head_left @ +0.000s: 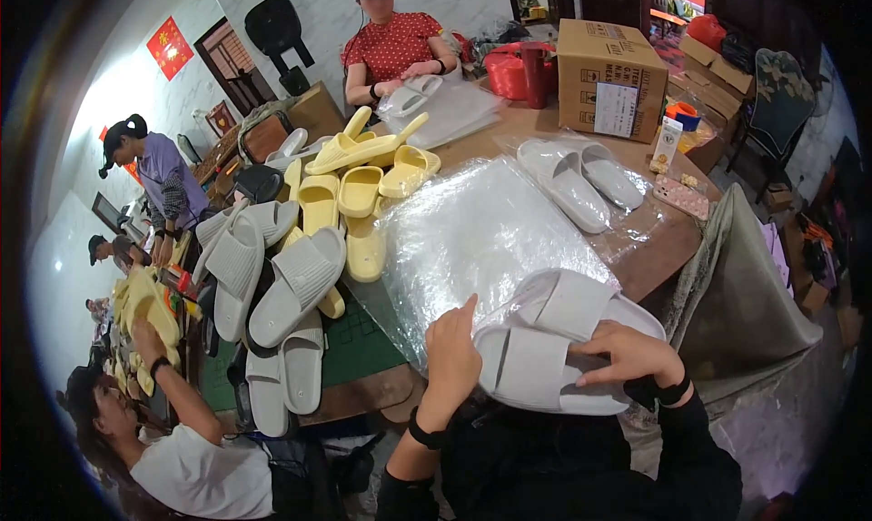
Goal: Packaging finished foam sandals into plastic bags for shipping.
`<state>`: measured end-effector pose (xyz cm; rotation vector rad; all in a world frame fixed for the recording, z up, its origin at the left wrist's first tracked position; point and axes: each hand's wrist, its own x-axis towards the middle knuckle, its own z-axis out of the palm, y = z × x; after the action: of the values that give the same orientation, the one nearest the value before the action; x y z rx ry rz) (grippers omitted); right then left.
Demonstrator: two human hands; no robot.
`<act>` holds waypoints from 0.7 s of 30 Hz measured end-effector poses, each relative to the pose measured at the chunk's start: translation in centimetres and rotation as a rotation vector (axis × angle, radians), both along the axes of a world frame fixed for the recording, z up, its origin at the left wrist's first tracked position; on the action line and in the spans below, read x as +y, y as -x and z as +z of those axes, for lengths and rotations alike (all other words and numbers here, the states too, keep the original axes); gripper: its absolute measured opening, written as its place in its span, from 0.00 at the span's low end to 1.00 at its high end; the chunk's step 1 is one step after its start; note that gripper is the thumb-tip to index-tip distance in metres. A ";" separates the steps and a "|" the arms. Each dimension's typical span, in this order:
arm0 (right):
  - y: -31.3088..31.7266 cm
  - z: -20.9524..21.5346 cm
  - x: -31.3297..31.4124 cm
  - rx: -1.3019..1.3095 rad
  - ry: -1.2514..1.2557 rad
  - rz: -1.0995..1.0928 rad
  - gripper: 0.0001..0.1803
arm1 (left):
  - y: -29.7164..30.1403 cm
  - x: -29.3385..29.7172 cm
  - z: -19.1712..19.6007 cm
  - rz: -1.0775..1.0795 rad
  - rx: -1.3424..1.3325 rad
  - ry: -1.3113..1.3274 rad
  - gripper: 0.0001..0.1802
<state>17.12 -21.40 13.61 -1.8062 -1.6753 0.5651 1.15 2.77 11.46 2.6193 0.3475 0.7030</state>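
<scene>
A pair of light grey slippers (531,367) lies in front of me, one beside the other, with wide ribbed straps. My right hand (627,353) grips them from the right, thumb and fingers at the foot opening. At their left side is my left hand (454,353), its index finger stretched out over clear plastic; its other fingers are mostly hidden. Clear plastic bags (481,230) lie in a flat stack just beyond, and a film of plastic seems to reach the slippers' far edge. Farther right, a bagged pair of grey slippers (581,180) rests on the table.
Yellow slippers (363,189) and loose grey slippers (300,285) are heaped at the left. A cardboard box (609,80), a small carton (666,144) and a phone (681,197) stand or lie at the far right. A co-worker (395,44) sits opposite; another (182,430) is at my left.
</scene>
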 end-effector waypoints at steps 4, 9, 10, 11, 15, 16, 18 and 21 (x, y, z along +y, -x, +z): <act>0.6 -0.1 0.1 -0.052 -0.064 -0.185 0.29 | -0.7 -0.3 -1.0 -0.048 -0.071 0.072 0.29; 4.1 -1.6 0.4 -0.360 -0.164 -0.263 0.24 | -1.6 -1.2 -1.4 0.011 -0.062 0.098 0.23; 4.9 -2.3 0.5 -0.350 -0.148 -0.269 0.23 | -1.6 -1.3 -1.6 0.038 -0.037 0.035 0.22; 5.8 -2.9 0.6 -0.330 -0.141 -0.282 0.23 | -1.7 -1.4 -1.8 0.065 -0.012 -0.029 0.21; 8.5 -4.8 0.6 -0.291 -0.151 -0.292 0.23 | -2.4 -2.9 -2.0 -0.053 0.096 -0.008 0.22; 8.6 -5.2 0.6 -0.294 -0.148 -0.299 0.23 | -2.5 -3.2 -2.1 -0.060 0.094 -0.006 0.22; 8.6 -6.1 0.7 -0.330 -0.233 -0.291 0.23 | -2.3 -3.8 -1.7 -0.124 0.088 -0.114 0.22; 8.3 -5.8 1.0 -0.320 -0.185 -0.270 0.23 | -1.9 -4.1 -1.3 -0.160 0.076 -0.120 0.22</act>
<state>8.84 -20.37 7.85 -2.0169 -1.5827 0.0032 3.08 -1.33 10.19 2.7552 0.1189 0.5886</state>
